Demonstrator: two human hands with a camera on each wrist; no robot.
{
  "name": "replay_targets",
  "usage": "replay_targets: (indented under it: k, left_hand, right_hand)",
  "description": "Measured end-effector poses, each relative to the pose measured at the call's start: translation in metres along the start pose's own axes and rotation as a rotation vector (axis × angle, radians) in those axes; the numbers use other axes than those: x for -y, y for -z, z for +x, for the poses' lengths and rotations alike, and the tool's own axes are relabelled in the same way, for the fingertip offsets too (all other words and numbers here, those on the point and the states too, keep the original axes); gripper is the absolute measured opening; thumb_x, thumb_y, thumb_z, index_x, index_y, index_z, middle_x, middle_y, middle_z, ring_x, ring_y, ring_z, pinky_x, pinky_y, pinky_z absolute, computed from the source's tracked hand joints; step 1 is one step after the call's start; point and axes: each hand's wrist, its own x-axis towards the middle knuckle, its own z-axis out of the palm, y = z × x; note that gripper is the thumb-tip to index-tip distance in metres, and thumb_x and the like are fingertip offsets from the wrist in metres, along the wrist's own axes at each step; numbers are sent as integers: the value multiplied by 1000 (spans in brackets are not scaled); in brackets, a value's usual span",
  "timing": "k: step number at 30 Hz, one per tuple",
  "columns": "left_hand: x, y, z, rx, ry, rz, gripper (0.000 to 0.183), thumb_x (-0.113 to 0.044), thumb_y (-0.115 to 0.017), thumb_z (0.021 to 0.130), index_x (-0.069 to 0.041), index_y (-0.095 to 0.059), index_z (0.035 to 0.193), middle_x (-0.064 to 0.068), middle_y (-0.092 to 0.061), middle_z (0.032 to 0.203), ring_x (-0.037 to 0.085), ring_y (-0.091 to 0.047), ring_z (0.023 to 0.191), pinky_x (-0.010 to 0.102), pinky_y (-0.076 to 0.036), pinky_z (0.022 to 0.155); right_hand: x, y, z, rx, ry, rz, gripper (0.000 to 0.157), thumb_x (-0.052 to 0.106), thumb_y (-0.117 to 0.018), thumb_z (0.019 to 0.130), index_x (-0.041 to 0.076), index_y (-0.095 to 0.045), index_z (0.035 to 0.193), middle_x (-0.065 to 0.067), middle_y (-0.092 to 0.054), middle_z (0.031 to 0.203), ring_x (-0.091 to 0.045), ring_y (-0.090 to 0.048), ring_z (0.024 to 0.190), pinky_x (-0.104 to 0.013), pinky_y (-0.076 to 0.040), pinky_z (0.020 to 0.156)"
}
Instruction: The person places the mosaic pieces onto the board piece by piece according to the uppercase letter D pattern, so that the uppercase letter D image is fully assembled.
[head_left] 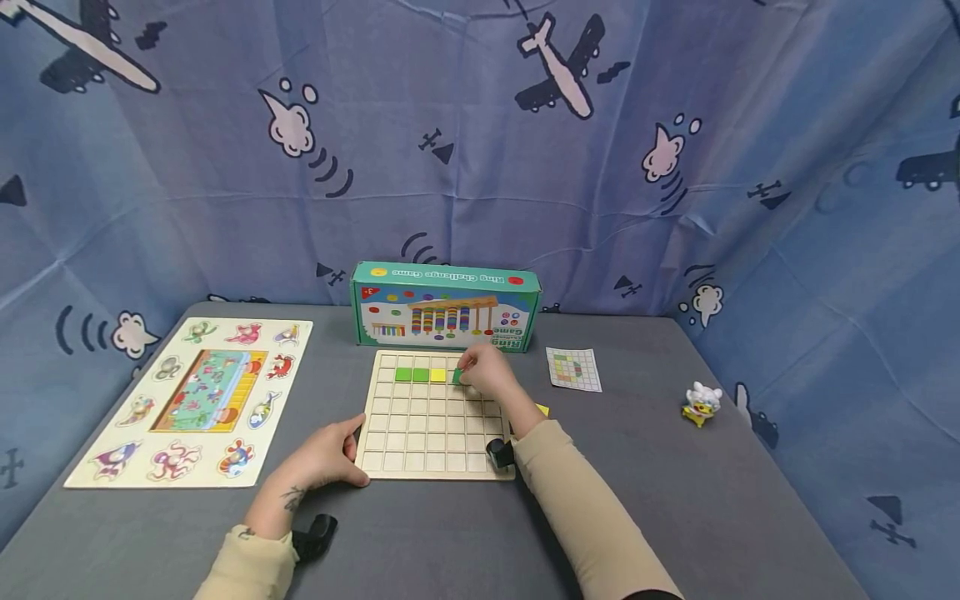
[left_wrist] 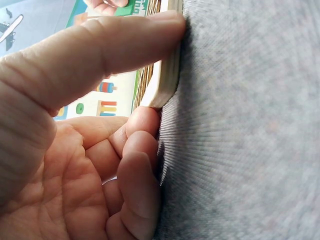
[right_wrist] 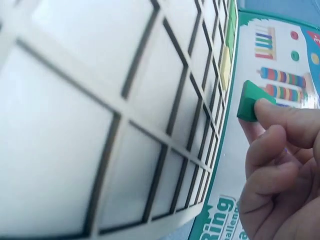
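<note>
A wooden grid board [head_left: 420, 421] lies flat on the grey table. Two green tiles [head_left: 412, 375] and a yellow tile [head_left: 438, 375] sit side by side in a row near its far edge. Between thumb and fingers my right hand [head_left: 489, 372] pinches a green square tile [right_wrist: 249, 102], just right of the yellow one and over that same row. My left hand [head_left: 322, 457] grips the board's near left corner, thumb along the edge and fingers curled against the side. Something yellow [head_left: 543, 410] peeks out beside my right wrist, mostly hidden by it.
Behind the board stands a green Ring Challenge Game box [head_left: 446, 308]. A small card with a coloured grid pattern [head_left: 575, 369] lies to the right, and farther right is a small white-and-yellow figurine [head_left: 702, 404]. A sea-animal puzzle board [head_left: 161, 467] covers the table's left side.
</note>
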Motion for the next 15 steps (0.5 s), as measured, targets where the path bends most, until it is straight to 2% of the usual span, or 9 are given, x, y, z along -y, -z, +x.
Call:
replay_targets:
  k: [8, 15]
  left_hand:
    - [-1, 0, 0, -2, 3, -2, 99, 1, -81, 53, 8, -34, 139, 5, -46, 64, 15, -40, 55, 26, -29, 49]
    - [0, 0, -1, -2, -5, 0, 99, 1, -81, 52, 9, -34, 139, 4, -46, 64, 15, -40, 55, 26, -29, 49]
  right_hand:
    - [4, -6, 1, 57, -60, -48, 8, 1, -67, 79, 7, -65, 84, -6, -60, 81, -19, -52, 70, -30, -42, 60]
    - [4, -8, 2, 61, -80, -101, 7, 3, -69, 78, 8, -66, 82, -5, -61, 85, -19, -53, 73, -31, -43, 62]
